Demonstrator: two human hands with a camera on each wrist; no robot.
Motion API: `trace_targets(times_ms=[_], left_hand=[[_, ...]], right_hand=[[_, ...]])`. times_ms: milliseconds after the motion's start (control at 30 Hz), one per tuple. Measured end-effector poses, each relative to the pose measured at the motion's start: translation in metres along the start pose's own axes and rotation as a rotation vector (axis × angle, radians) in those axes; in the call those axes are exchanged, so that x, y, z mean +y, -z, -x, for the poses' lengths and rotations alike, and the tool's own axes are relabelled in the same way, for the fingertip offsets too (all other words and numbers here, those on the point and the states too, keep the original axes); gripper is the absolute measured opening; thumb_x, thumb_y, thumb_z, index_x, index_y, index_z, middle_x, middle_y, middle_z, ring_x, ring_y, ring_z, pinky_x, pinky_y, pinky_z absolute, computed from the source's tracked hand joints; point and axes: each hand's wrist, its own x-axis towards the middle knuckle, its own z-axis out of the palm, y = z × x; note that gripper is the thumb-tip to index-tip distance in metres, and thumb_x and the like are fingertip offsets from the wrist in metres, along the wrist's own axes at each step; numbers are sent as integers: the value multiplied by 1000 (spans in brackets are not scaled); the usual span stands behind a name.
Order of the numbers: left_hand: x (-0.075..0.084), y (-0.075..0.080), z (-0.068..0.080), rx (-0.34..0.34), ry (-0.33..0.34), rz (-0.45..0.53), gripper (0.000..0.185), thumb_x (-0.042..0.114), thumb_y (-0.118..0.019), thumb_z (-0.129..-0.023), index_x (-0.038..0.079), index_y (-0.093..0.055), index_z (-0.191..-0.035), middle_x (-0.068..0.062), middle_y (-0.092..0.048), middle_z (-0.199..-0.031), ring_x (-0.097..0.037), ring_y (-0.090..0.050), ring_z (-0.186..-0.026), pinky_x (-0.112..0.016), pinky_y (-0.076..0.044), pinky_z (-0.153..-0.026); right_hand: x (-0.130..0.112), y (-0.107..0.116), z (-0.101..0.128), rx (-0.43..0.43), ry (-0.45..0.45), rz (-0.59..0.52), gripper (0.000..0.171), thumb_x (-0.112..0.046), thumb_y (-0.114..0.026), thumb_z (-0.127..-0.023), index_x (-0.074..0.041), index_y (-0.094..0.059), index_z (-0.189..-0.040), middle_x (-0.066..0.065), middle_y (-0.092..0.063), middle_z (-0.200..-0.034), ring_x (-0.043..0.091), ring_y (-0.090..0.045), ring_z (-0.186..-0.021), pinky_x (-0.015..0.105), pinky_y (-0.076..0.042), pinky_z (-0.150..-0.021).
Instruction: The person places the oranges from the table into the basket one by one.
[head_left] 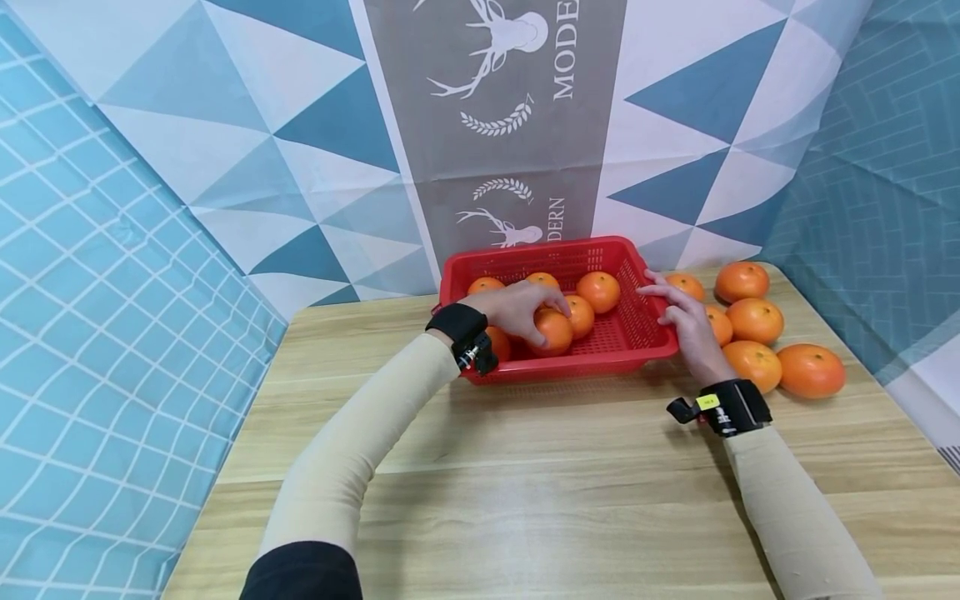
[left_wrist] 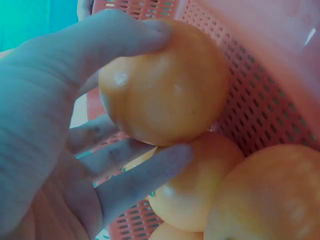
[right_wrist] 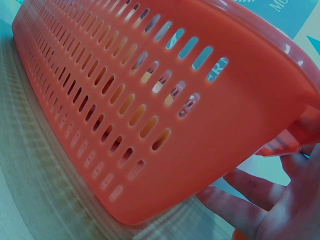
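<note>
Red plastic, slotted rectangular basket [head_left: 570, 365]: we count at least six round orange fruits [head_left: 553, 335] inside; six others outside [head_left: 755, 322] remain. Halfway, we judge. Left hand [head_left: 517, 310] grips one; right hand [head_left: 693, 329] touches basket, hold unclear.

My cream sleeves [head_left: 356, 442], my black wristbands [head_left: 738, 408], red basket [head_left: 585, 364], orange fruit [head_left: 555, 332], pale wood-grain table [head_left: 540, 475], blue-and-white triangle backdrop [head_left: 322, 108], grey band [head_left: 577, 137] with white deer heads [head_left: 519, 32], light-blue cloth [head_left: 97, 292] gridded in white

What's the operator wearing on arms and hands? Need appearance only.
Left hand and right hand: bare. Cream sleeves cover both forearms; dark fabric shows by the left elbow. Black straps with small black devices sit on both wrists; the right set carries a yellow label.
</note>
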Motion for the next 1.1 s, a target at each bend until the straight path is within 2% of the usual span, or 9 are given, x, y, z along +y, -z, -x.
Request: trace_targets(times_ms=[200, 433, 733, 1100], left_hand=[[4, 0, 0, -48, 23, 2, 61, 18, -86, -98, 22, -66, -155, -4, -61, -156, -25, -48, -146, -48, -49, -127], [3, -1, -3, -96, 54, 37, 63, 16, -88, -97, 22, -66, -156, -4, -63, -152, -24, -51, -141, -46, -52, -125], [3, -3, -4, -59, -12, -21, 53, 10, -88, -97, 15, -72, -147, -6, -73, -141, -25, -58, -131, -42, -51, -126], [4, -3, -5, -69, -1, -15, 47, 10, -87, -98, 14, -74, -142, -6, -74, -140, -25, -59, -129, -42, -51, -125]], right_hand=[[0, 0, -1, -1, 14, -5, 57, 2, -37, -101, 3, -59, -153, 1, -28, -190, 38, -17, -177, 4, -53, -101], [-1, 0, 1, 0, 21, -4, 57, 3, -37, -100, 3, -60, -153, 2, -28, -190, 37, -18, -177, 4, -52, -101], [-1, 0, 0, -3, 9, -12, 57, 3, -36, -101, 3, -59, -153, 0, -29, -190, 37, -17, -177, 4, -52, -101], [-1, 0, 1, -4, 11, -23, 57, 3, -36, -101, 4, -59, -153, 1, -28, -190, 37, -17, -177, 4, -53, -101]])
